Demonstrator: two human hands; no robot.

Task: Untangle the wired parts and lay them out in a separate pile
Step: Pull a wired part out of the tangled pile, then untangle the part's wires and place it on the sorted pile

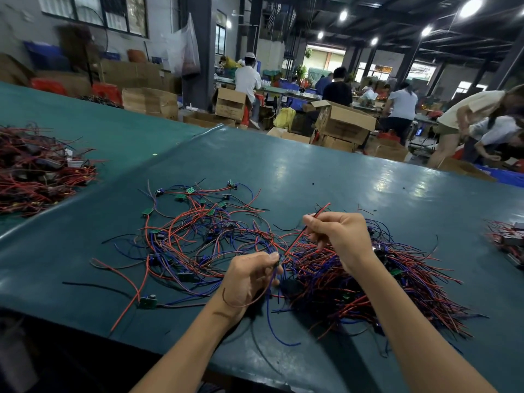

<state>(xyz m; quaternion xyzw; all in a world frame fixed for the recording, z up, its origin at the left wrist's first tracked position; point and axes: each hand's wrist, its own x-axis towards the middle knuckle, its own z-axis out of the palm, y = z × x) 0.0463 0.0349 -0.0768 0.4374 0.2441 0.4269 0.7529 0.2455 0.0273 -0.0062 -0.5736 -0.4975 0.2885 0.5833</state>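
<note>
While taut between 2 hands (249, 279) (340, 236), red wire (297, 236)

Two bare hands, left (249, 279) and right (340, 236), pinch a thin red wire (297, 239) above tangled red and blue wired parts (354, 279) on a teal worktop (312, 171).

A glossy dark teal table cover (312, 171) carries a loose spread of thin red, blue and black wires (195, 236) dotted with small green circuit boards (148, 212), beside a dense tangle (368, 287) in the same three colours. The far heap of wires (37, 171) at the left is mostly red with black patches, and the cardboard boxes (343, 123) behind are plain brown.
</note>
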